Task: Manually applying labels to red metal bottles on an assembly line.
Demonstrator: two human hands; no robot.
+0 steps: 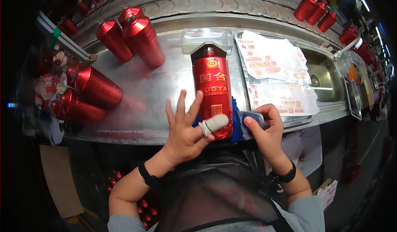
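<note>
A glossy red bottle (211, 79) with gold lettering lies on its back in front of me, its neck pointing away. A dark angular stand (221, 49) shows behind its neck, and blue cloth (236, 122) lies under its lower end. My left hand (184, 130) has its fingers spread. Its index finger wears a white finger cot (214, 125) and rests on or just over the lower part of the bottle. My right hand (269, 132) pinches a flat, greyish, translucent scraper (251, 122) between thumb and fingers, just right of the bottle's base.
Several red bottles stand at the back left (144, 41), and others lie at the left edge (95, 85). White decal sheets (275, 62) cover a tray on the right, beside a metal sink (320, 72). A clear plastic box (206, 39) sits behind the stand. Conveyors (198, 6) run across the back.
</note>
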